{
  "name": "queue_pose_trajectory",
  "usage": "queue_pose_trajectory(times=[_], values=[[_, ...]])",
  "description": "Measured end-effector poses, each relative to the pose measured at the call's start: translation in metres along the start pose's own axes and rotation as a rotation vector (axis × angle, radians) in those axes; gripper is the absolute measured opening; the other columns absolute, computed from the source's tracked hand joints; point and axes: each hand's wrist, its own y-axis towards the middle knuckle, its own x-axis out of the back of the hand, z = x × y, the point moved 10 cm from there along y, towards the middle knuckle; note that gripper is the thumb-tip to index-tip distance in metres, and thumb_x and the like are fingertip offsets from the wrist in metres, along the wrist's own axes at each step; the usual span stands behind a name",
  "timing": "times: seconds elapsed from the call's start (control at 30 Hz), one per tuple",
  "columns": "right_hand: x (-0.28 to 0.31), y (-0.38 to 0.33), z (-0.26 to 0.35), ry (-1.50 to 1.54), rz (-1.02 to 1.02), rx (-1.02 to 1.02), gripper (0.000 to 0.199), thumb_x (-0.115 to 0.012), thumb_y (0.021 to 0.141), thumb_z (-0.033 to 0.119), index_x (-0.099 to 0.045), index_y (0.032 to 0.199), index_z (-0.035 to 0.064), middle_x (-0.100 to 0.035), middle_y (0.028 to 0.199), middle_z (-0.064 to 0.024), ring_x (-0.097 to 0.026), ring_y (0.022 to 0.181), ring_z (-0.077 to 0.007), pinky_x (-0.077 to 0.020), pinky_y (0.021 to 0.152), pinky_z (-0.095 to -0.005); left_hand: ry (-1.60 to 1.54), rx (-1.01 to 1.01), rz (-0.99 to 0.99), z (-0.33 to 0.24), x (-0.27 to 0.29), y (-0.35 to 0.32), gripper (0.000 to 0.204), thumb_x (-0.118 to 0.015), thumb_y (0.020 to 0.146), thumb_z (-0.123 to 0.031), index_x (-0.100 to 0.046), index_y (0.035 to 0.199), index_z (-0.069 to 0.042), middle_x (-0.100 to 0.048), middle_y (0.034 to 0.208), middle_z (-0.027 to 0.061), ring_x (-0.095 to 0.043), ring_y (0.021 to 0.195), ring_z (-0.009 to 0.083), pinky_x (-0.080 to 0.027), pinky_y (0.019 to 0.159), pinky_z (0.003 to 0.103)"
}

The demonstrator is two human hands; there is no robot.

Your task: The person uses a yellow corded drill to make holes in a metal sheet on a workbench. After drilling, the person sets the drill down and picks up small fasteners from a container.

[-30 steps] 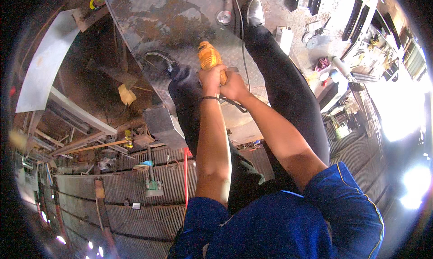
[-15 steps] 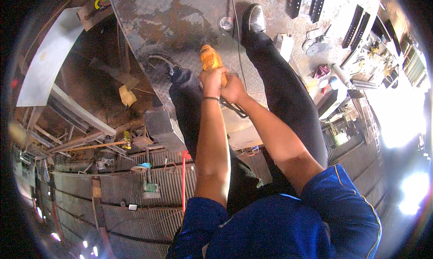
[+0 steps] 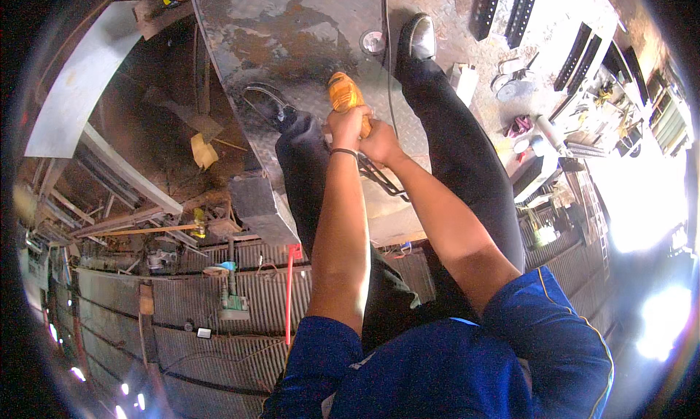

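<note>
Both hands are wrapped round an orange power tool (image 3: 345,92), whose rounded body points away from me over the metal plate. My left hand (image 3: 347,125) grips it from the left side. My right hand (image 3: 378,142) is closed round it just to the right and nearer to me, touching the left. Whether it is a drill or a grinder I cannot tell, since its working end is hidden. A dark, slotted metal piece (image 3: 383,180) shows below my hands, between my forearms. A dark cable (image 3: 389,76) runs down the plate close to my right hand.
I stand on a worn metal plate (image 3: 306,29) with a drop at its left edge. A round disc (image 3: 372,42) lies by my right shoe (image 3: 421,37). Perforated black bars (image 3: 522,14) and an angle grinder (image 3: 512,82) lie to the right; a curved metal sheet (image 3: 84,80) is left.
The view has shifted slightly, so the plate and disc appear a little lower and further right. Both hands stay closed on the orange power tool, and more of the slotted piece shows.
</note>
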Motion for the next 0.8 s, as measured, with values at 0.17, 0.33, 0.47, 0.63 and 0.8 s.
queue_pose_trajectory(times=[0.17, 0.33, 0.47, 0.63, 0.8], values=[[0.0, -0.011, -0.006, 0.04, 0.011, 0.077, 0.06, -0.078, 0.072, 0.041, -0.068, 0.108, -0.006, -0.069, 0.107, -0.0326, -0.068, 0.105, -0.0452, -0.0537, 0.09, -0.0491, 0.003, -0.049, 0.018, 0.006, -0.002, -0.013, 0.029, -0.079, 0.065, -0.003, -0.065, 0.09, 0.001, -0.069, 0.086, 0.0084, -0.068, 0.072, 0.0227, -0.054, 0.064, 0.036], [0.003, -0.001, -0.006, 0.047, -0.052, 0.066, 0.054, -0.079, 0.069, 0.035, -0.069, 0.103, -0.0068, -0.07, 0.099, -0.0335, -0.07, 0.098, -0.0454, -0.0549, 0.086, -0.0502, -0.028, -0.016, 0.026, -0.004, -0.01, -0.015, 0.026, -0.078, 0.066, -0.001, -0.063, 0.087, 0.0, -0.065, 0.078, 0.0062, -0.066, 0.064, 0.0227, -0.054, 0.058, 0.037], [-0.006, -0.006, -0.007, 0.061, 0.018, 0.05, 0.058, -0.078, 0.071, 0.036, -0.067, 0.109, -0.007, -0.07, 0.101, -0.0337, -0.069, 0.1, -0.0471, -0.0547, 0.089, -0.0513, -0.008, -0.043, 0.047, 0.004, -0.004, -0.01, 0.028, -0.079, 0.066, -0.002, -0.064, 0.089, 0.0, -0.066, 0.081, 0.0074, -0.066, 0.067, 0.0243, -0.054, 0.06, 0.038], [0.004, -0.009, 0.006, -0.037, -0.001, 0.047, 0.06, -0.077, 0.073, 0.034, -0.063, 0.114, -0.0078, -0.068, 0.108, -0.0346, -0.067, 0.107, -0.0473, -0.0525, 0.092, -0.0504, -0.1, -0.014, 0.03, -0.006, -0.003, -0.019, 0.03, -0.08, 0.066, -0.002, -0.065, 0.092, 0.001, -0.066, 0.085, 0.0079, -0.066, 0.07, 0.0242, -0.054, 0.063, 0.038], [0.001, -0.068, -0.001, -0.068, 0.079, 0.017, 0.073, -0.079, 0.072, 0.028, -0.051, 0.129, -0.0075, -0.066, 0.116, -0.0352, -0.065, 0.112, -0.0478, -0.0517, 0.095, -0.0496, -0.194, -0.041, 0.063, 0.005, 0.017, -0.079, 0.037, -0.079, 0.068, 0.0, -0.064, 0.102, 0.002, -0.066, 0.09, 0.0081, -0.067, 0.075, 0.0221, -0.055, 0.068, 0.035]])
